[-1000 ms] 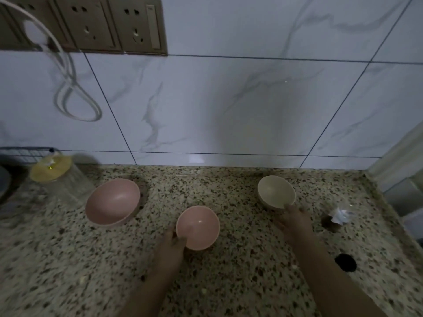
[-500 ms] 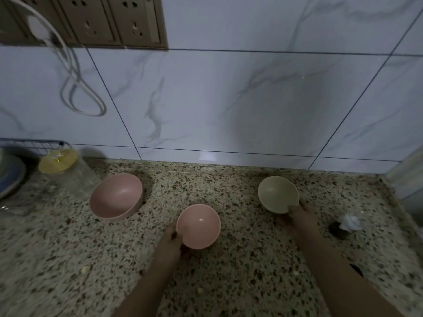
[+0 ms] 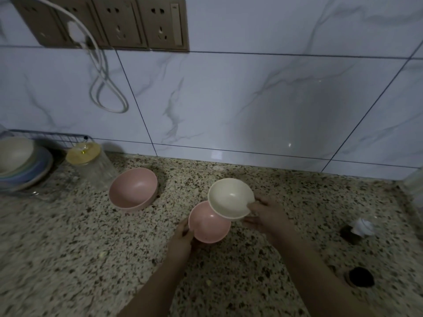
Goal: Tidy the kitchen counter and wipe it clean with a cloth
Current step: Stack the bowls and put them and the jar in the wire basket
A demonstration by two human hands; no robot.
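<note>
Our right hand (image 3: 266, 213) pinches the rim of the cream bowl (image 3: 231, 197), holding it tilted over the small pink bowl (image 3: 208, 225), which our left hand (image 3: 180, 241) grips at its edge above the speckled counter (image 3: 68, 259). A bigger pink bowl (image 3: 132, 189) sits to the left.

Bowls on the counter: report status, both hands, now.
Left hand grips small pink bowl. Right hand holds cream bowl, overlapping the pink one's rim. Larger pink bowl sits apart, left. Crumpled paper on counter, right.
</note>
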